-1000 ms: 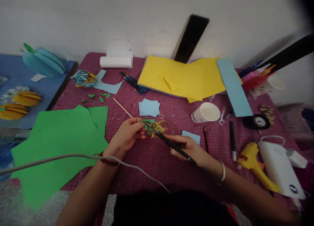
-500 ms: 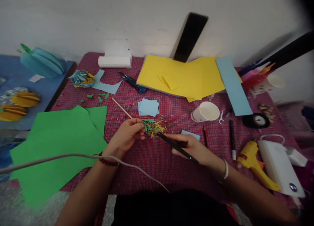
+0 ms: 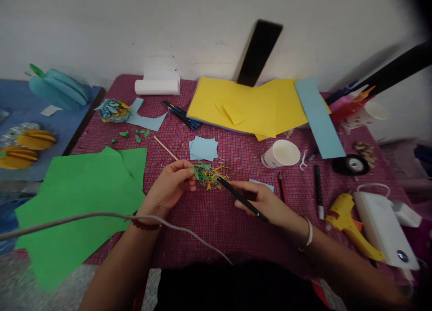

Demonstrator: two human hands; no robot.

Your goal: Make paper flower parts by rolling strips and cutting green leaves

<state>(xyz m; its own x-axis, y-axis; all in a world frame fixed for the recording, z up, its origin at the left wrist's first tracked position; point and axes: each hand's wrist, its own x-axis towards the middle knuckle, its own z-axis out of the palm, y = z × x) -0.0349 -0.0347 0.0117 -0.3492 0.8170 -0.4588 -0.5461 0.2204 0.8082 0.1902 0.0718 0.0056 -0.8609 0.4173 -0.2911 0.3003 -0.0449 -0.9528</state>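
My left hand [image 3: 173, 183] pinches a small piece of green paper [image 3: 196, 172] between thumb and fingers. A thin wooden stick [image 3: 165, 147] runs up behind this hand; whether it is held or lying there is unclear. My right hand [image 3: 261, 198] grips a slim black tool [image 3: 238, 195] with a thin metallic tip; I cannot make out its exact kind. The tip points left toward the green piece, over a loose heap of yellow, green and blue paper slivers [image 3: 214, 180]. Just beyond the heap lie several light blue paper squares [image 3: 204, 149].
Green sheets [image 3: 91, 185] cover the left side, with a grey cable [image 3: 111, 214] crossing in front. Yellow paper [image 3: 249, 106] and scissors [image 3: 189, 121] lie at the back. To the right are a paper cup [image 3: 281, 153], a marker [image 3: 318, 189] and a yellow glue gun [image 3: 347, 225].
The black tool's metallic tip has drawn back slightly from the left fingers. My left hand has shifted a little left, and more green paper shows at its fingertips.
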